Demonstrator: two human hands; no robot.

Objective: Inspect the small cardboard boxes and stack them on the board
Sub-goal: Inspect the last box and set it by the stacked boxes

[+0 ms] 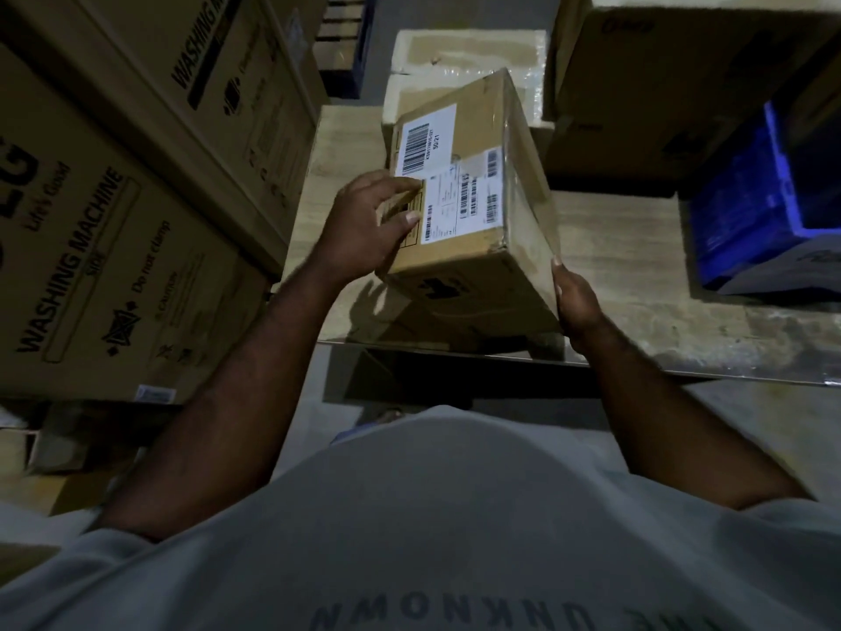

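I hold a small brown cardboard box (509, 184) tilted above the pale wooden board (614, 266). White barcode labels cover its top face, and clear tape runs along its edge. My left hand (368, 225) grips the box's near left corner, fingers lying on the labels. Pressed flat against the box's lower right side is my right hand (575, 302). Behind it, further along the board, sits another taped cardboard box (455, 52), partly hidden by the held one.
Large washing machine cartons (113, 220) wall off the left side. Big brown cartons (660, 84) stand at the back right, and a blue plastic crate (764, 198) rests on the board's right. The board's near edge (500, 357) runs just in front of my body.
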